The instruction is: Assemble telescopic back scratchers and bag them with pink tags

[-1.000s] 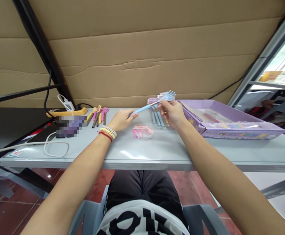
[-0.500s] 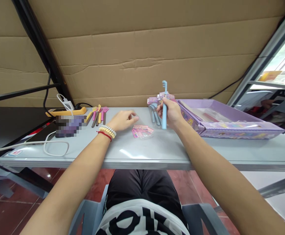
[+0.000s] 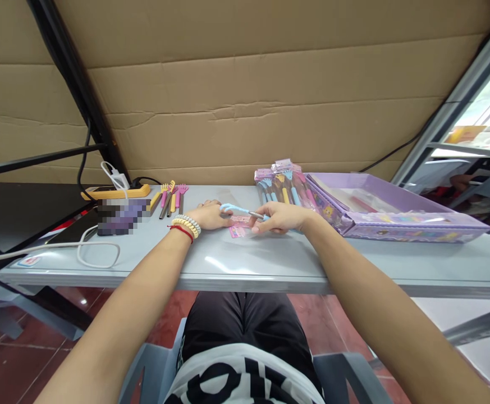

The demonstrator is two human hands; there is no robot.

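Where printing appears — on the small pink packet (image 3: 239, 227) under the hands, on the purple box (image 3: 400, 221) and on the header cards of the packaged sets (image 3: 282, 182) — it is too small to read; a pixelated purple patch (image 3: 122, 216) at the left hides whatever lies there. Both forearms reach forward over the near edge of the grey table (image 3: 270, 264) and converge at its middle; the left wrist carries several beaded bracelets (image 3: 184, 226). Left hand (image 3: 208, 216): palm down, fingers loosely curled, fingertips at the toothed blue head of the blue fork-like tool (image 3: 233, 210) — whether they pinch it or merely touch it cannot be told. Right hand (image 3: 279, 217): low over the table, thumb and forefinger closed on the tool's metal shaft, the remaining fingers extended beneath. The tool lies nearly level between the two hands, directly above the pink packet; the packet rests flat on the table. Loose pink and yellow tools (image 3: 169, 197) lie farther left, beside a yellow power strip (image 3: 116, 193); a white cable (image 3: 88, 249) loops across the left of the table; brown cardboard (image 3: 245, 95) forms the backdrop.
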